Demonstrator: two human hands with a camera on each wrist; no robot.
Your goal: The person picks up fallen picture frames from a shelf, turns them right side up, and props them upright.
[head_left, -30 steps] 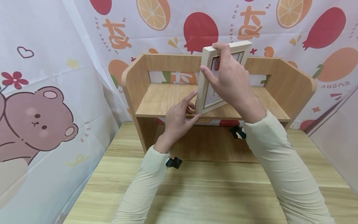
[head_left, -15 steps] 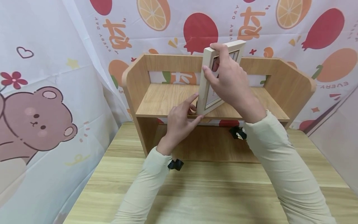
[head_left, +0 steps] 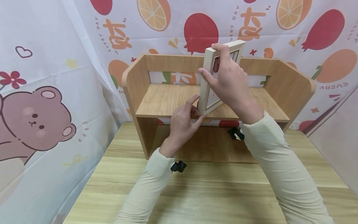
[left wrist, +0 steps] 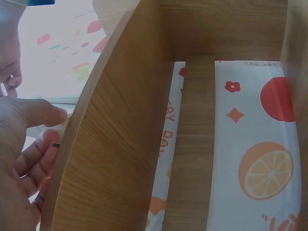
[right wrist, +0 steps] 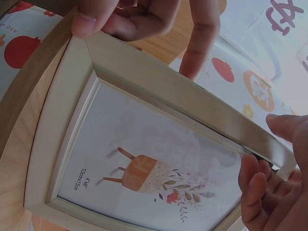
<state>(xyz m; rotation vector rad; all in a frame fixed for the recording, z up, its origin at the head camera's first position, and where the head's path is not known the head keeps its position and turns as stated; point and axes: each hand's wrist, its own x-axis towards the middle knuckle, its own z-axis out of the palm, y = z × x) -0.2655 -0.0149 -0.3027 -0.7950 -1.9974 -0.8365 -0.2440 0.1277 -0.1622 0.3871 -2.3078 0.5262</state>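
Observation:
A pale wooden picture frame (head_left: 206,81) stands slanted at the front of the upper shelf, its lower corner at the shelf's front edge. My right hand (head_left: 230,84) grips its upper left corner, index finger over the top and other fingers curled against the front; the thumb sticks out beside the edge. With thumb and fingers, my left hand (head_left: 183,121) holds the lower left corner. The right wrist view shows a printed insert (right wrist: 159,178) with a plant in an orange pot on legs behind the glass. There the left thumb (right wrist: 85,23) sits on the corner.
A two-level wooden desk shelf (head_left: 167,96) with raised side panels stands on a light wood table (head_left: 112,186). Behind it hangs a fruit-print cloth (head_left: 173,18); a bear-print cloth (head_left: 92,124) hangs at the left. Each wrist carries a small black camera (head_left: 179,166).
The frame has turned a little and its lower corner has shifted right. My left hand has followed it rightward. My right thumb has lifted out from the frame's side.

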